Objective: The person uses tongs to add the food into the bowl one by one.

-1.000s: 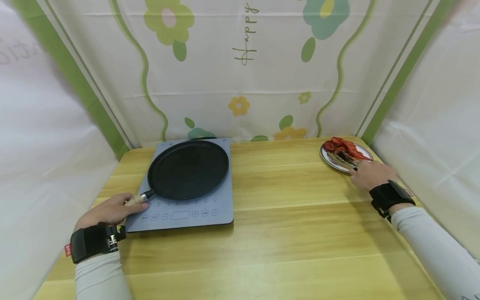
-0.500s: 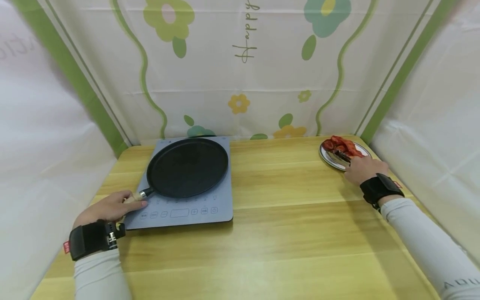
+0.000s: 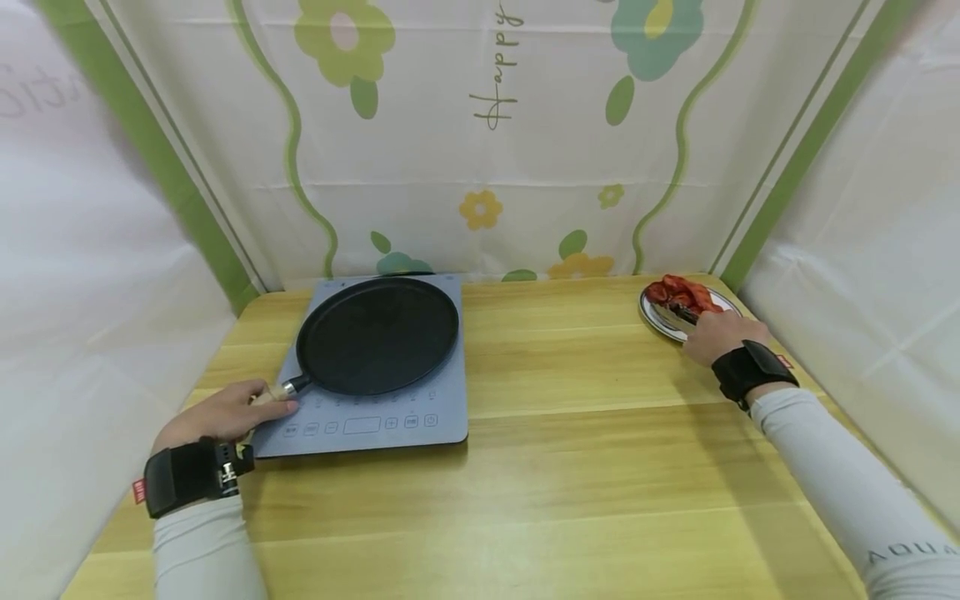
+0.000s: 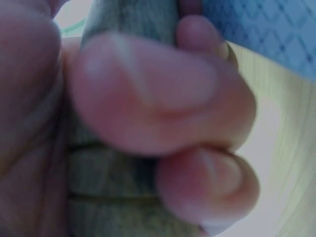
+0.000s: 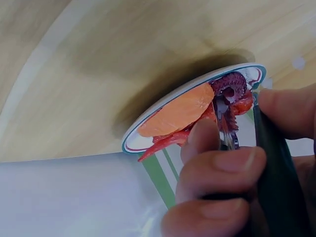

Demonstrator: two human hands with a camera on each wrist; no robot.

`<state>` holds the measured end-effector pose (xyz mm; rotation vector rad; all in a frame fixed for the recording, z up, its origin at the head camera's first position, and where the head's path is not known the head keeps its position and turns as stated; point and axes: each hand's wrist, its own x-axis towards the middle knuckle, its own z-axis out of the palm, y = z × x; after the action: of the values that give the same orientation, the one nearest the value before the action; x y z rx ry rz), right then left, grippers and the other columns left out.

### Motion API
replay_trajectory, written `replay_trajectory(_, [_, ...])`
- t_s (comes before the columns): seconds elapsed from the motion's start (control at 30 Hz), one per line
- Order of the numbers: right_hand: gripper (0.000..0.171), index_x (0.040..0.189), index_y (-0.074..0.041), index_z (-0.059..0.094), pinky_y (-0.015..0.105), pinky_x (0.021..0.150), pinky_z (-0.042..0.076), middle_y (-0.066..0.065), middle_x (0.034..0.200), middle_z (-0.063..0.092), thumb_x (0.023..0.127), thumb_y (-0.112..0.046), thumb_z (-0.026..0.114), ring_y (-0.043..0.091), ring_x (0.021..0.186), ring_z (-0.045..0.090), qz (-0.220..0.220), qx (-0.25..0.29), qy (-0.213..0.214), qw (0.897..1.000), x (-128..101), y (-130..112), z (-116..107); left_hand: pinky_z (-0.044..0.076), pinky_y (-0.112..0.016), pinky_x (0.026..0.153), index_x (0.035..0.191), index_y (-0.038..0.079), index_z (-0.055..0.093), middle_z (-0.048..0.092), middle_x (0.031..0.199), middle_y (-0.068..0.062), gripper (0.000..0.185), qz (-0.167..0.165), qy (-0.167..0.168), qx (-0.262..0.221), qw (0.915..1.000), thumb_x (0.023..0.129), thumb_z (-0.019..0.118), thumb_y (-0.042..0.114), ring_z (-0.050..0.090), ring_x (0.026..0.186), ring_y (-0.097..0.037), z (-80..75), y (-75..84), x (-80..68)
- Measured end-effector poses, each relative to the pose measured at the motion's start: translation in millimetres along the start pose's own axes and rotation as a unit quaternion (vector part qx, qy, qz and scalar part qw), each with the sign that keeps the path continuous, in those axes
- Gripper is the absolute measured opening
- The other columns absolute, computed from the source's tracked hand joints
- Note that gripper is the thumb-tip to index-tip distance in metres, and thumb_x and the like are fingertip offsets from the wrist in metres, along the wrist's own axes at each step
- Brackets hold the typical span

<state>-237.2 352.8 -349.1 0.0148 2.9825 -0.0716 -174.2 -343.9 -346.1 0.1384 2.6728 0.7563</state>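
Left hand (image 3: 217, 414) clasps the pan (image 3: 377, 335) handle at the cooker's (image 3: 375, 417) near-left corner; right hand (image 3: 716, 335), arm outstretched, fingers (image 5: 222, 168) curled around tongs (image 5: 276, 173) over the plate (image 3: 660, 321) at the bench's far right

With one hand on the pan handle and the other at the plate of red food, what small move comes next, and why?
Probably the right hand lifts a red piece off the white plate with its dark-handled tongs, since the black flat pan, steadied by the left hand, sits bare.
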Motion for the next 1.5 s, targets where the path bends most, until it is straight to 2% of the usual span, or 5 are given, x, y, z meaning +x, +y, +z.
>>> replay_trajectory(0.63, [0.035,0.07,-0.013,0.06,0.051,0.059,0.042,0.016,0.078,0.063,0.1,-0.03,0.053,0.033,0.066,0.056,0.019,0.018,0.014,1.0,-0.4,14.1,7.4,0.041,-0.03,0.062,0.096,0.005,0.054,0.049,0.075,-0.001,0.039,-0.004,0.01,0.004,0.9999,0.104,0.064,0.042,0.049,0.069,-0.019,1.0,1.3,-1.3])
replay_trajectory(0.9, [0.033,0.078,-0.009,0.065,0.056,0.058,0.045,0.026,0.089,0.068,0.101,-0.032,0.055,0.039,0.068,0.061,0.024,0.014,0.027,0.999,-3.4,13.7,8.1,0.041,-0.029,0.06,0.092,0.007,0.052,0.047,0.071,0.001,0.038,-0.006,0.008,-0.015,0.9998,0.104,0.065,0.041,0.048,0.064,-0.017,1.7,2.7,-3.0])
replay_trajectory(1.17, [0.03,0.072,-0.013,0.057,0.05,0.057,0.042,0.011,0.071,0.056,0.097,-0.027,0.053,0.031,0.064,0.053,0.021,0.012,0.019,1.0,-6.7,15.5,5.0,0.041,-0.029,0.06,0.093,0.007,0.052,0.047,0.07,0.001,0.038,-0.009,0.006,-0.021,0.9997,0.103,0.065,0.041,0.048,0.064,-0.017,1.1,5.0,-4.6])
replay_trajectory(1.33, [0.026,0.082,-0.007,0.064,0.049,0.058,0.045,0.012,0.074,0.056,0.096,-0.028,0.055,0.031,0.069,0.054,0.018,0.002,0.014,1.0,-8.2,17.2,-1.1,0.041,-0.028,0.06,0.092,0.007,0.052,0.047,0.071,0.001,0.038,-0.008,0.007,-0.019,0.9998,0.103,0.065,0.041,0.048,0.065,-0.017,0.6,5.4,-5.2])
replay_trajectory(1.5, [0.028,0.081,-0.007,0.061,0.049,0.058,0.045,0.013,0.075,0.055,0.097,-0.028,0.054,0.032,0.068,0.054,0.025,0.007,0.014,1.0,-11.1,14.3,-4.9,0.041,-0.029,0.06,0.092,0.007,0.052,0.047,0.07,0.001,0.038,-0.007,0.006,-0.022,0.9997,0.104,0.065,0.041,0.048,0.064,-0.017,0.7,4.2,-5.4])
